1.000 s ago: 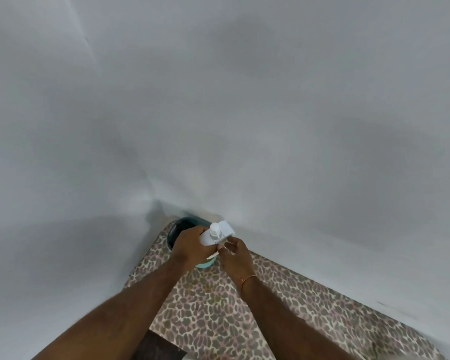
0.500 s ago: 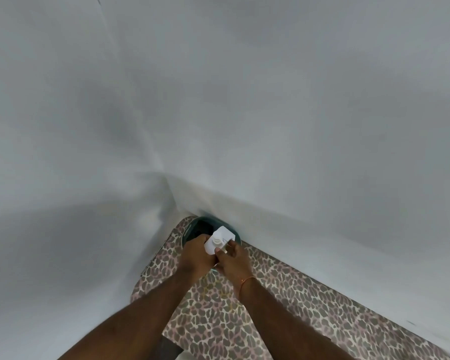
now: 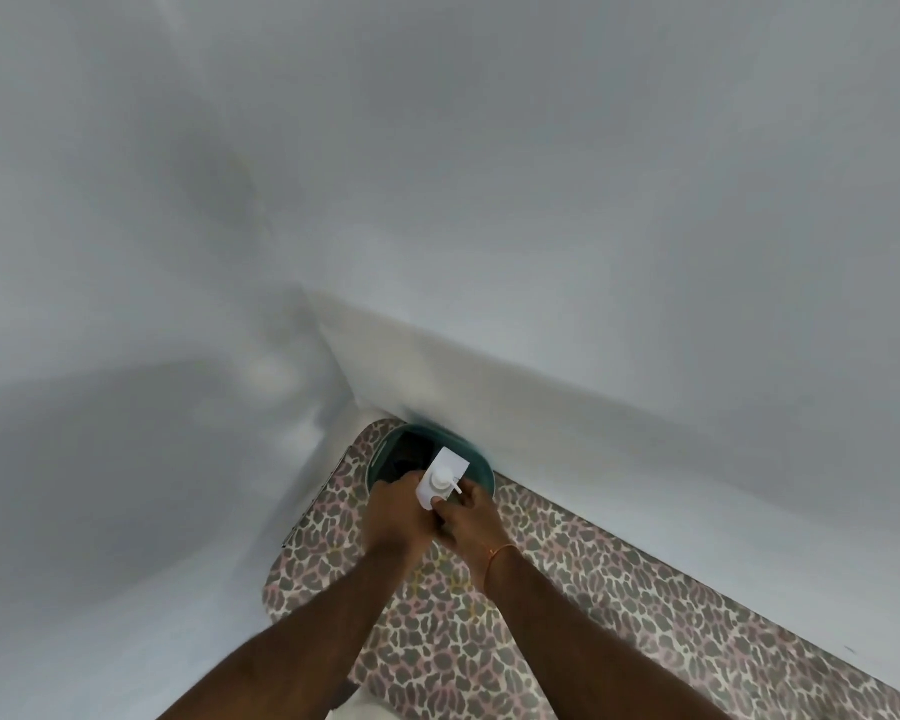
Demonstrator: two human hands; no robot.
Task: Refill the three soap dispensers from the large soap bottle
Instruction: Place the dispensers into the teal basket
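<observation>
Nearest, the leopard-print cloth [image 3: 567,631] runs from 6 toward 4 o'clock. Above it, near frame centre-bottom, the left hand [image 3: 393,517] grips the white soap dispenser [image 3: 440,483] from 9 o'clock, and the right hand [image 3: 471,519] pinches it just under the pump at 5 o'clock. Since a second ago both hands have shifted with the dispenser across the teal tub [image 3: 481,472]; the pump probably comes off next. The large bottle is out of view. The wall [image 3: 593,200] crowds close behind.
</observation>
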